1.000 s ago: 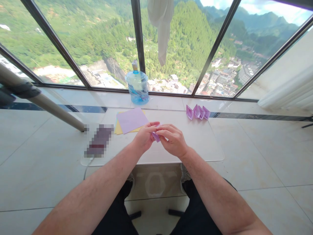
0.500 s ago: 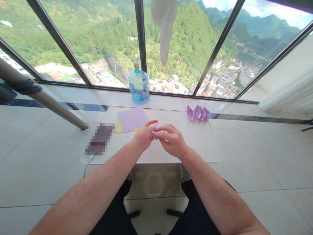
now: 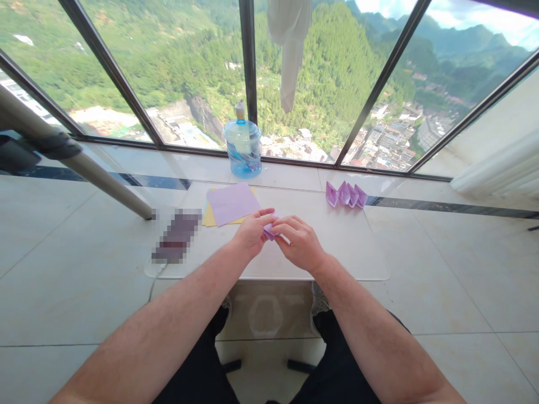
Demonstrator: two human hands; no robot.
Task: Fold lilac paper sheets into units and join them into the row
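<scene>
A small folded piece of purple paper [image 3: 270,230] is held between my two hands above the front half of the white table. My left hand [image 3: 254,231] grips it from the left, its fingers partly behind the paper. From the right, my right hand [image 3: 300,241] pinches its edge with thumb and fingers. Much of the paper is covered by the fingers. Beyond my left hand lies a stack of paper sheets [image 3: 233,203], purple on top with yellow showing beneath. Several folded purple paper boats [image 3: 348,195] stand in a row at the table's back right.
The low white table [image 3: 337,247] has rounded corners. A blurred-out dark object [image 3: 177,235] with a cable lies at its left. A blue water jug [image 3: 243,148] stands behind by the window, and a slanting pole [image 3: 105,182] rises at the left.
The whole view has shifted slightly to the right. A little more of the folded purple paper shows between my hands, which both keep hold of it.
</scene>
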